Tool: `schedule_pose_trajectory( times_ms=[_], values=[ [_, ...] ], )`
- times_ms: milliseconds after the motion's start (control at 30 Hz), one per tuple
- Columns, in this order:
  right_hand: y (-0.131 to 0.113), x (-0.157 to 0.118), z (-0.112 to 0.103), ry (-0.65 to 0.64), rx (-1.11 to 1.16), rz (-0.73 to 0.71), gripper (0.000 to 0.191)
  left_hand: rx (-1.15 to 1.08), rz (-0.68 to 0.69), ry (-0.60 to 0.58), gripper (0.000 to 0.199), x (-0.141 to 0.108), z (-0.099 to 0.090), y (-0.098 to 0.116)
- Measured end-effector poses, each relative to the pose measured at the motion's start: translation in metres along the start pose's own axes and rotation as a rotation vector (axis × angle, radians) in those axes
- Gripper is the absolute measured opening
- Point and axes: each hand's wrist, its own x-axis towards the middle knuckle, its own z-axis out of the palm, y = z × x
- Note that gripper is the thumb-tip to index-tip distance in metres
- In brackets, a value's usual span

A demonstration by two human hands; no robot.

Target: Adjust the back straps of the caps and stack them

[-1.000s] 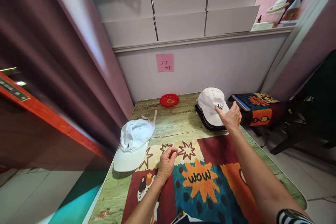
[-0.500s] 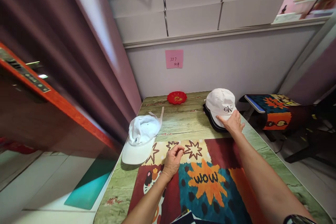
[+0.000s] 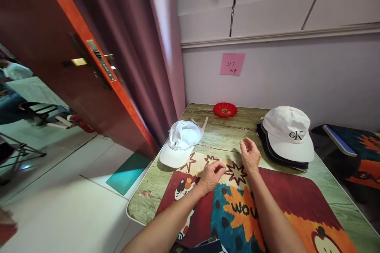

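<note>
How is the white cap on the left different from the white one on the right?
The left cap lies directly on the table; the right cap tops a stack of dark caps.
The left cap has a small dark logo; the right cap bears larger dark letters.
Both are white, with their brims toward the near side.

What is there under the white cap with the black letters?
Under the white cap with black letters, dark caps are stacked, their brims showing. How many there are, I cannot tell; the white cap covers most of them.
</note>
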Motion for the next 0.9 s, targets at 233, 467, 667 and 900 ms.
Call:
schedule_pose_trajectory(
  times_ms=[233,467,667,900],
  values=[
    [0.021,-0.005,0.005,-0.093,0.120,0.199,0.053,-0.018,0.000,0.055,0.015,0.009,-0.008,0.005],
    [0.024,0.004,0.005,-0.087,0.134,0.229,0.050,0.384,-0.007,0.658,0.015,0.086,-0.126,0.029],
    [0.020,0.003,0.005,-0.089,0.190,0.232,0.048,0.675,-0.282,0.783,0.033,0.099,-0.171,0.005],
    [0.006,0.006,0.004,-0.084,0.284,0.240,0.049,0.592,-0.087,0.801,0.020,0.098,-0.177,0.003]
  ],
)
